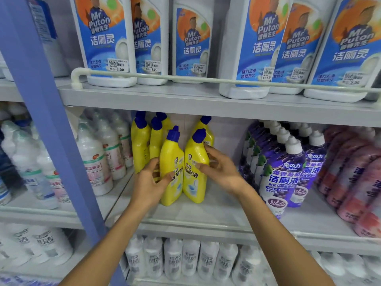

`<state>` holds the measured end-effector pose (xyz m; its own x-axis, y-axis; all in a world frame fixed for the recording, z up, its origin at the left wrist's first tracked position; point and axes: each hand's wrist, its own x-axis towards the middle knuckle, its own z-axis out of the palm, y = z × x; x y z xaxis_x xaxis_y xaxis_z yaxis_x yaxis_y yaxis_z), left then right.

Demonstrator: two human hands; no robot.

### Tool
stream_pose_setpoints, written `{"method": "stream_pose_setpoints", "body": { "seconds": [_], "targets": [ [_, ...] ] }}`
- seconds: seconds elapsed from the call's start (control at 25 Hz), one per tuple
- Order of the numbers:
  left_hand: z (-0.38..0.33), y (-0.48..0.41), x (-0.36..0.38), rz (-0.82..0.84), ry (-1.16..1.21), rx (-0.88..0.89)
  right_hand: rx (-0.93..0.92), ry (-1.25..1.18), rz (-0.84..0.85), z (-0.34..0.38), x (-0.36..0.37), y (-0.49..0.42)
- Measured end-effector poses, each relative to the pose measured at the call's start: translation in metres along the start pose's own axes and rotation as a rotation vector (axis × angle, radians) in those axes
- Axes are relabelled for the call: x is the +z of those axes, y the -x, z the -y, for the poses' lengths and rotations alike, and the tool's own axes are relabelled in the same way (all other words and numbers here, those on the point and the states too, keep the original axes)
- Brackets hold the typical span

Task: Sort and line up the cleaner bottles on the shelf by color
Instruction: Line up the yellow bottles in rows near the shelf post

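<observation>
- Peering at the top row, I see the white jugs (pixel 105 38) cut off by the frame edge, so their caps are out of view.
- Bottom-row white bottles (pixel 181 259) are too blurred for me to read.
- Rear yellow bottles (pixel 141 145) are partly hidden behind the front pair.
- On the middle shelf (pixel 185 215) two yellow, blue-capped bottles stand touching, necks leaning apart.
- My left hand (pixel 151 182) wraps the left yellow bottle (pixel 172 162), thumb on its label; the fingers go behind it, out of sight.
- My right hand (pixel 218 168) grips the right yellow bottle (pixel 195 168), thumb in front, fingers curled round its side.
- Purple bottles (pixel 286 172) stand to the right, with a gap between; clear-wrapped white bottles (pixel 94 162) stand left.
</observation>
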<state>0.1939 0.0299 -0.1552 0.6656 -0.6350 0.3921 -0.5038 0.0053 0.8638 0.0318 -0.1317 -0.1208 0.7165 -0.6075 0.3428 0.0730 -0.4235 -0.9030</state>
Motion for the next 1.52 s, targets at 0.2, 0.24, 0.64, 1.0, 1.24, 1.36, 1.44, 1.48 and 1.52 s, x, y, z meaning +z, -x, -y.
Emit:
{"method": "stream_pose_setpoints", "body": {
  "seconds": [0.2,0.24,0.64,1.0,1.24,1.36,1.44,1.48,1.52],
  "targets": [
    [-0.001,-0.001,0.021,0.076,0.019,0.057,0.016,-0.072,-0.042,-0.008,-0.029,0.020],
    [0.000,-0.003,0.021,0.112,0.038,0.060,0.026,-0.098,-0.086,-0.011,-0.029,0.025],
    [0.012,-0.029,0.019,0.331,0.086,0.023,-0.071,0.162,-0.251,-0.030,-0.036,0.047],
    [0.012,-0.025,0.038,0.124,-0.095,0.039,0.050,0.426,-0.511,-0.055,-0.041,-0.013],
    [0.010,-0.021,0.033,0.076,-0.094,0.083,-0.003,0.394,-0.461,-0.071,-0.041,-0.031],
    [0.011,-0.021,0.035,0.072,-0.072,0.067,-0.002,0.403,-0.471,-0.075,-0.042,-0.036],
    [0.010,-0.018,0.036,0.009,-0.126,0.084,-0.009,0.407,-0.476,-0.072,-0.042,-0.035],
    [0.010,-0.017,0.035,-0.035,-0.166,0.098,-0.004,0.410,-0.489,-0.071,-0.042,-0.035],
    [0.012,-0.017,0.033,-0.075,-0.201,0.111,0.005,0.419,-0.508,-0.070,-0.043,-0.035]
  ]
}}
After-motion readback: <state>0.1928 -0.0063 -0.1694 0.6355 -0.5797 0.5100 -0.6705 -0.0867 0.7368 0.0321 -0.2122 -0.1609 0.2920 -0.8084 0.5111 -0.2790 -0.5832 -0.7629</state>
